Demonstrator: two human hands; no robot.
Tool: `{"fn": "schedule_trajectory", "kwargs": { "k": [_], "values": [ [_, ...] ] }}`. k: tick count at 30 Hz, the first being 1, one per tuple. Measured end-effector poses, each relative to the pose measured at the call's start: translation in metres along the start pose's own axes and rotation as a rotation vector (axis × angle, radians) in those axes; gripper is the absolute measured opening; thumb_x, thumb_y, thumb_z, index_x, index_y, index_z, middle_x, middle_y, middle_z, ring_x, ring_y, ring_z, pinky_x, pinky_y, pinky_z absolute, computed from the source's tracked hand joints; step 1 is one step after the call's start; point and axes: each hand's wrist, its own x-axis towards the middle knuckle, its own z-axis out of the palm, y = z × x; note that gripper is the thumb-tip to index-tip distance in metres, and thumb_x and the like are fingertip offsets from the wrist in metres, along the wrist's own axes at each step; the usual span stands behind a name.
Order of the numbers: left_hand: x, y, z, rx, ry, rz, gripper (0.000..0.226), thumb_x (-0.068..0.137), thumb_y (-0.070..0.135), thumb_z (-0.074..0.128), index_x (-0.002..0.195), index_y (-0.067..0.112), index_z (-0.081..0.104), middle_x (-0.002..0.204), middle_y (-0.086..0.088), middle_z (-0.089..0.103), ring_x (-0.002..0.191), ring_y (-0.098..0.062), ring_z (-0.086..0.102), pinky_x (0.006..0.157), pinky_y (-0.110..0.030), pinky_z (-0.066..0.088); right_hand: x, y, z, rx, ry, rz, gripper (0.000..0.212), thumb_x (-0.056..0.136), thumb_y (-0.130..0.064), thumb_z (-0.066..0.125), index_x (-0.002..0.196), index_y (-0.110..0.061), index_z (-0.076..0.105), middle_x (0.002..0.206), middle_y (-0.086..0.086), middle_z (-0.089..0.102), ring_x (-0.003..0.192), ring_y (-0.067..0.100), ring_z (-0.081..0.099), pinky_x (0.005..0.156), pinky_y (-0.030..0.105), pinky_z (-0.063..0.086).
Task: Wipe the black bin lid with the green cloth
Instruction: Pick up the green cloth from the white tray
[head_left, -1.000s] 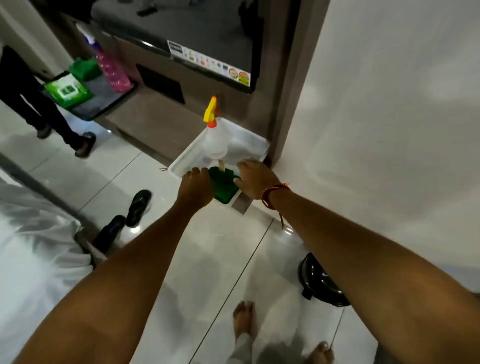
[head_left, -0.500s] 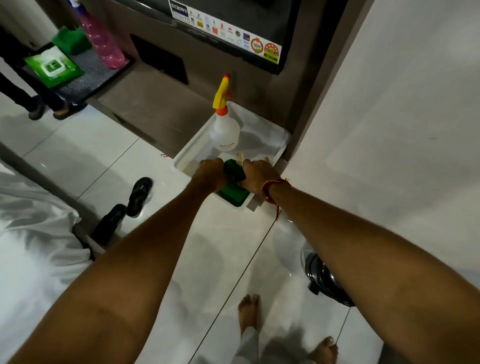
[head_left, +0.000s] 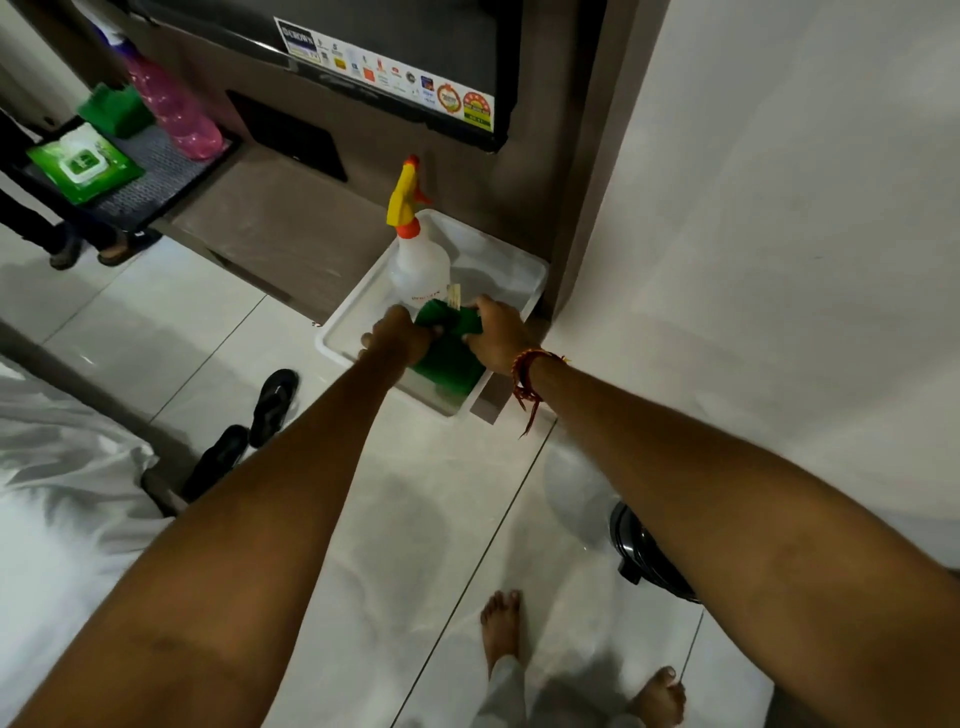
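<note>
A folded green cloth (head_left: 448, 358) lies in the near end of a white tray (head_left: 343, 332) on a low ledge. My left hand (head_left: 400, 335) grips the cloth's left upper edge, and my right hand (head_left: 496, 332) grips its right upper edge. Both arms reach far forward. The black bin (head_left: 647, 558) stands on the floor at the lower right by the white wall, mostly hidden under my right forearm, so only part of its shiny lid shows.
A white spray bottle (head_left: 418, 260) with a yellow trigger stands in the tray behind the cloth. Black sandals (head_left: 272, 397) lie on the tiled floor at the left, beside white bedding (head_left: 57, 483). Another person's legs (head_left: 72, 244) stand far left. My bare feet (head_left: 501, 629) are below.
Both hands have closed on the green cloth and drawn its upper edge together. The camera has moved in closer to the tray.
</note>
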Motion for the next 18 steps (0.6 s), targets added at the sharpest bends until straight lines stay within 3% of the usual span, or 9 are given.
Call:
{"fn": "schedule_trajectory", "kwargs": {
  "k": [4,8,11,16,18],
  "values": [
    [-0.025,0.032,-0.003,-0.234,0.018,0.086,0.05,0.094,0.029,0.07,0.136,0.007,0.054,0.133,-0.017,0.064,0.125,-0.035,0.06,0.111,-0.052,0.048,-0.022,-0.005,-0.031,0.251,0.105,-0.017,0.041,0.098,-0.004,0.061,0.138,-0.005,0.052,0.139,0.017,0.06,0.134,0.035,0.057,0.114,0.049,0.049],
    [-0.055,0.067,0.01,-0.418,0.063,0.187,0.047,0.094,0.021,0.069,0.133,-0.002,0.058,0.132,-0.022,0.066,0.121,-0.036,0.065,0.104,-0.047,0.054,-0.055,-0.002,-0.072,0.414,0.184,-0.084,0.05,0.101,-0.018,0.06,0.148,-0.011,0.046,0.142,0.016,0.057,0.13,0.031,0.058,0.113,0.046,0.049],
    [-0.095,0.093,0.06,-0.459,-0.033,0.207,0.049,0.097,0.027,0.066,0.135,-0.003,0.056,0.133,-0.02,0.065,0.122,-0.035,0.064,0.097,-0.036,0.055,-0.092,0.045,-0.102,0.512,0.186,-0.08,0.048,0.102,-0.022,0.059,0.147,-0.01,0.045,0.141,0.018,0.057,0.128,0.034,0.059,0.11,0.051,0.051],
    [-0.145,0.091,0.174,-0.616,-0.339,0.144,0.04,0.096,0.004,0.064,0.133,-0.01,0.057,0.133,-0.028,0.065,0.113,-0.038,0.068,0.101,-0.047,0.056,-0.149,0.173,-0.131,0.706,0.173,0.173,0.064,0.096,-0.035,0.07,0.15,-0.02,0.04,0.147,0.014,0.055,0.127,0.033,0.062,0.105,0.048,0.056],
    [-0.152,0.083,0.229,-0.608,-0.412,0.095,0.039,0.092,0.0,0.068,0.128,-0.011,0.058,0.128,-0.029,0.067,0.105,-0.035,0.071,0.096,-0.046,0.059,-0.172,0.234,-0.131,0.806,0.161,0.314,0.065,0.091,-0.037,0.075,0.147,-0.022,0.046,0.143,0.009,0.061,0.123,0.03,0.066,0.092,0.044,0.062]
  ]
}}
